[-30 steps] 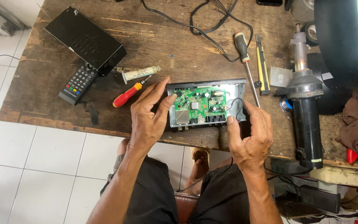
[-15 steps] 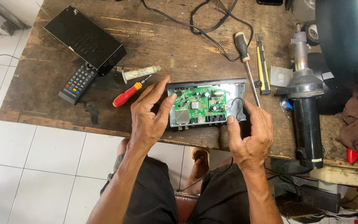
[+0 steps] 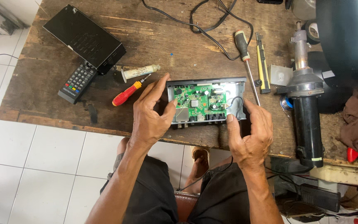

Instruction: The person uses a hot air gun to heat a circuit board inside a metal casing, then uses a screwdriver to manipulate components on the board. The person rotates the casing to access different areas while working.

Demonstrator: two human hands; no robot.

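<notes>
— The left hand (image 3: 151, 114) is clamped on the left end of the opened receiver box (image 3: 206, 101), thumb hooked over the near corner and fingers spread along the far edge. Why that grip?

— It seems meant to steady the shell so the green circuit board (image 3: 200, 101) faces up. The right hand (image 3: 251, 132) does the same at the other end, thumb pressed against the near right corner, fingers curled round the side (I can't tell how far they reach underneath).

— And the box itself?

— Flat on the wooden workbench (image 3: 166, 49), close to the near edge, straight in front of the person, lid off.

— The tools?

— Laid within reach but apart from both hands: a red-handled screwdriver (image 3: 127, 94) just left of the left hand, a longer black-handled screwdriver (image 3: 246, 62) beyond the right, a heat gun (image 3: 305, 99) further right. A black set-top box (image 3: 83, 38) and a remote control (image 3: 77, 82) sit pushed to the far left corner, probably out of the way.
</notes>
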